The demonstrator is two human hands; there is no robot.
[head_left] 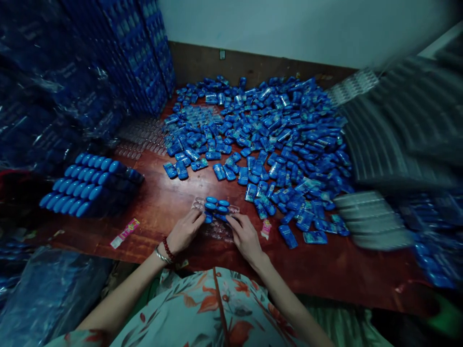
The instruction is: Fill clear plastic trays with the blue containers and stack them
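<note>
Pinched between the fingertips of your left hand [186, 232] and right hand [247, 237]: blue pieces [216, 206], over a clear blister tray [219, 233] near the middle of the bench's [155, 180] front edge. Packet heap [289, 127], toward the back edge; blue stack [88, 185], front-left corner; pink strip [125, 234], left front edge.

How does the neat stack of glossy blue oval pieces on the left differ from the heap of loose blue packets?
The blue stack sits in ordered rows; the packet heap sprawls at mixed angles. The stack shows plain rounded ends, the heap patterned wrapping. Both are blue and lie on the red wooden table.
</note>
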